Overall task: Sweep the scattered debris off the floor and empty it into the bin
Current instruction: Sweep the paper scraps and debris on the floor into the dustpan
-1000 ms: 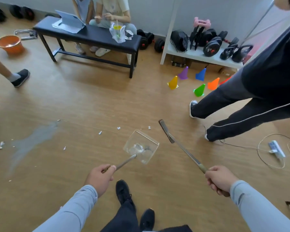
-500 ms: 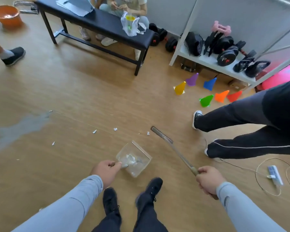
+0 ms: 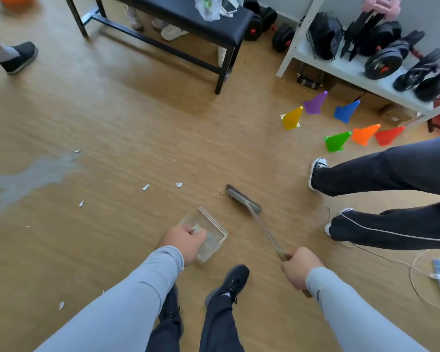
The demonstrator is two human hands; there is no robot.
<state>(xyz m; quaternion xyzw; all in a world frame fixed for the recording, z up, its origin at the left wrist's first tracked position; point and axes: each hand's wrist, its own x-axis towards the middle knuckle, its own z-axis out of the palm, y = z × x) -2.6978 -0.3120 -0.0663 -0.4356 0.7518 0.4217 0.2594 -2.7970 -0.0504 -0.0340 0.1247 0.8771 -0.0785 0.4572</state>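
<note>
A clear dustpan (image 3: 205,232) is gripped by the left hand (image 3: 186,241). The broom (image 3: 254,214) handle is gripped by the right hand (image 3: 300,269). Paper bits (image 3: 145,187) are scattered on the floor (image 3: 137,128).

Clear dustpan (image 3: 208,235) holds scraps; broom head (image 3: 243,198) rests beside white debris (image 3: 145,187).

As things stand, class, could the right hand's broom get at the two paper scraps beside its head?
Probably yes: the right hand grips the broom, and only bare floor separates its head from both paper scraps.
</note>
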